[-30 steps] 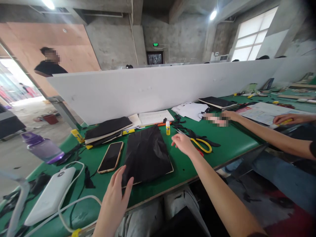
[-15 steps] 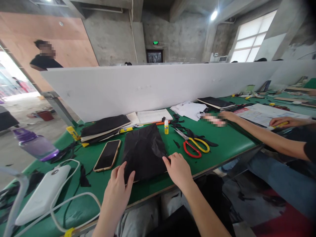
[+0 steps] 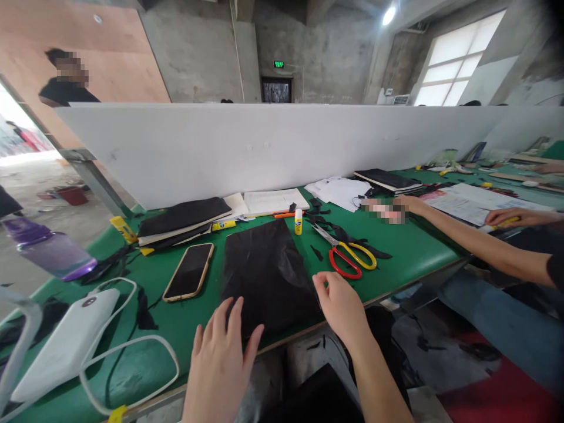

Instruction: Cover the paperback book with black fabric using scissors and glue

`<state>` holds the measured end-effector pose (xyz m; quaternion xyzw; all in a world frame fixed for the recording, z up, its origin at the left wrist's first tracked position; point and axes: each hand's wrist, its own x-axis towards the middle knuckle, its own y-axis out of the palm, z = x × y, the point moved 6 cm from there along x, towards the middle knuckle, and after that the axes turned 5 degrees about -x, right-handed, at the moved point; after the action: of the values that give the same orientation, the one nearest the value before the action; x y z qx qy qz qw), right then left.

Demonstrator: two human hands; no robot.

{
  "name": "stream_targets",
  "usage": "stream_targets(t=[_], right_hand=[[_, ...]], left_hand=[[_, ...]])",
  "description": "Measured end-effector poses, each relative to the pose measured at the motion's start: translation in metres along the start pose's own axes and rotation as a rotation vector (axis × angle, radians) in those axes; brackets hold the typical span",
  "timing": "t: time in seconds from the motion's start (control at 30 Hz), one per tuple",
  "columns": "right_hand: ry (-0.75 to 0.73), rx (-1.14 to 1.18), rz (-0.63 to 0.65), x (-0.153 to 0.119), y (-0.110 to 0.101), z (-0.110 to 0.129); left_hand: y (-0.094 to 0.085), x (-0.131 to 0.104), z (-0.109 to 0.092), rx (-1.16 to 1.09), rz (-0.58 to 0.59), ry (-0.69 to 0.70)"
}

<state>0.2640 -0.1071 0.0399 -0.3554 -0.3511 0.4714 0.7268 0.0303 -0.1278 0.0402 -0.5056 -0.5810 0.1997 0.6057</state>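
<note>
A flat, book-sized piece covered in creased black material (image 3: 268,276) lies at the table's front edge; what is under the cover is hidden. Over its lower left side is my left hand (image 3: 224,346), fingers spread and thumb apart, gripping nothing. My right hand (image 3: 341,302) is beside its right edge, fingers curled in and thumb close to the index finger; no held thing shows. Beyond the right hand lie scissors (image 3: 346,258) with one red and one yellow handle. A yellow glue stick (image 3: 298,223) with a white cap stands by the black piece's far right corner.
To the left are a phone (image 3: 188,271), a white power bank (image 3: 66,346) with a cable and a purple bottle (image 3: 53,252). Black-covered books (image 3: 185,217) and papers line the white partition (image 3: 264,153). A co-worker's arm (image 3: 480,241) rests at the right.
My left hand has come nearer me and its fingers have spread. My right hand has shifted right, off the black piece's edge, with fingers curled. The black piece now reaches closer to me.
</note>
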Motion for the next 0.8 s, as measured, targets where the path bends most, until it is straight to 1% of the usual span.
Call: stream_targets(t=[0.1,0.2,0.3,0.37,0.5,0.67,0.8], right_hand=[[0.049,0.135,-0.044,0.005,-0.008,-0.009],[0.036,0.210,-0.007,0.007,-0.007,-0.009],[0.031,0.233,0.009,0.008,-0.006,-0.010],[0.035,0.224,0.011,0.009,-0.006,-0.012],[0.053,0.200,0.020,0.011,-0.009,-0.020],[0.074,0.227,0.015,0.014,-0.013,-0.024],[0.046,0.284,-0.006,0.017,-0.013,-0.019]], left_hand=[[0.006,0.007,-0.028,0.006,-0.006,0.109],[0.019,0.016,-0.061,-0.076,0.085,0.234],[0.028,0.027,-0.080,-0.130,0.146,0.283],[0.031,0.034,-0.084,-0.158,0.156,0.289],[0.030,0.040,-0.082,-0.209,0.159,0.297],[0.022,0.041,-0.078,-0.240,0.078,0.306],[0.023,0.039,-0.081,-0.209,0.029,0.362]])
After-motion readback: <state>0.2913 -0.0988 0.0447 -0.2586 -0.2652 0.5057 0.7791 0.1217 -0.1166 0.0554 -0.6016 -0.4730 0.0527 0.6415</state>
